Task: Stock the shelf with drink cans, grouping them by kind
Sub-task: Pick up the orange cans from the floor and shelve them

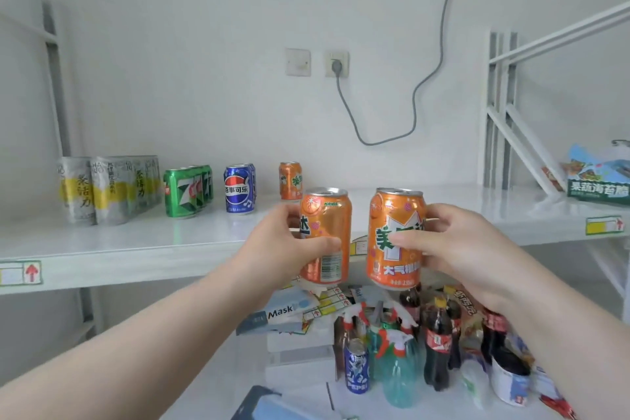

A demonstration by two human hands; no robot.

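Shelf-stocking under way: a person lifts two orange soda cans toward a white shelf (136, 249), one in each of the hands. The left hand (289, 242) is wrapped round the left orange can (332, 215), thumb lying across the barcode side. The right hand (453, 242) grips the right orange can (392, 208), fingers curled over its label. Both cans are upright, held in the air just in front of the shelf's front edge, near each other but apart.

On the shelf the kinds run in rows from the left: silver-and-yellow cans (102, 191), green cans (184, 193), blue cola cans (238, 189), then a lone orange can (290, 181) toward the back wall (its colour and lettering look the same as the two in hand).

From where I stand, the step in hand is the placing. Doing it well means setting both cans in line with the lone orange can, in front of it or at its right, and keeping the gap to the blue cola cans so the groups read apart. Lowering each one flat on its base, one after the other and label forward, should avoid knocking a neighbour.

On the table (300, 395) below, a single blue can (357, 368) stands among spray bottles (399, 372) and cola bottles (438, 341), seemingly awaiting its turn.
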